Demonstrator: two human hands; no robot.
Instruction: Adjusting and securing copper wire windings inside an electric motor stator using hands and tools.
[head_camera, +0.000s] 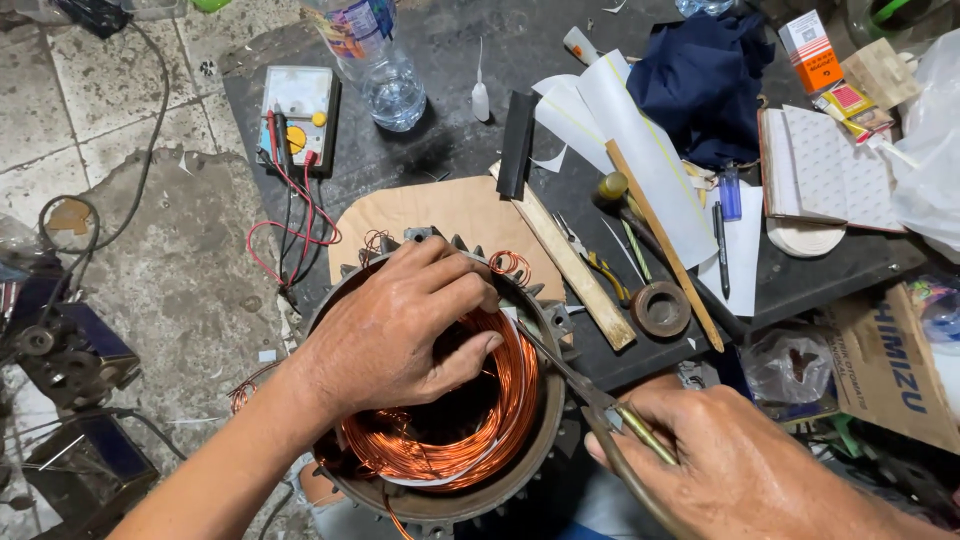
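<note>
On dark mat, near centre: one round motor stator (440, 500) with copper winding (500, 400), both hands on it.

Left hand (395, 335) lies spread over the coil, fingers curled loosely onto the copper, gripping nothing separate. Right hand (740, 470), near right, is closed round the handles of one pair of pliers (590, 400); the nose points left to the stator rim, can't tell if it pinches wire. Packages: one brown cardboard box (890, 365) with blue lettering near right; one clear plastic bottle (375, 55) with colourful label far centre; one small orange-and-white carton (810, 50) far right. One multimeter (298, 115) with red and black leads far left. One open notebook (825, 165) right. Two wooden sticks (570, 265) lie diagonal right of the stator. One blue lighter (730, 192).
</note>
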